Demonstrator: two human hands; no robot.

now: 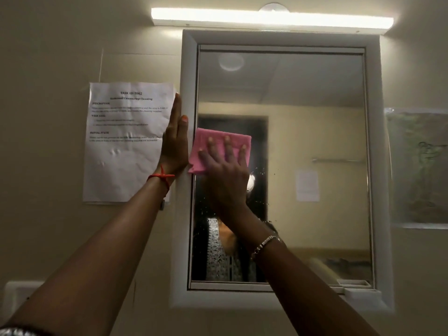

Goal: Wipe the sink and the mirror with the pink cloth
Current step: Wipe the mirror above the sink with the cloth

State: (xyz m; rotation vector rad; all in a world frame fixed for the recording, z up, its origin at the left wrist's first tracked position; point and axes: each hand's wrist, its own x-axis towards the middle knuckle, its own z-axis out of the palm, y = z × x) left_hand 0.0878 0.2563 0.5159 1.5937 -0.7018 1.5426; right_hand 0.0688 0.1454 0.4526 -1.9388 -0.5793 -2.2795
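The white-framed mirror (315, 132) hangs on the wall in front of me. My right hand (225, 173) lies flat with fingers spread on the folded pink cloth (206, 146), pressing it against the left part of the glass at mid height. Small droplets speckle the glass below and right of the cloth. My left hand (175, 141) rests flat and edge-on against the left side of the mirror frame, fingers straight and together, holding nothing. The sink is out of view.
A printed paper sheet (121, 151) is taped to the wall left of the mirror. A lit strip light (271, 16) runs above the frame. Another plastic-covered sheet (419, 166) hangs at the right. A white fixture (17, 294) sits at lower left.
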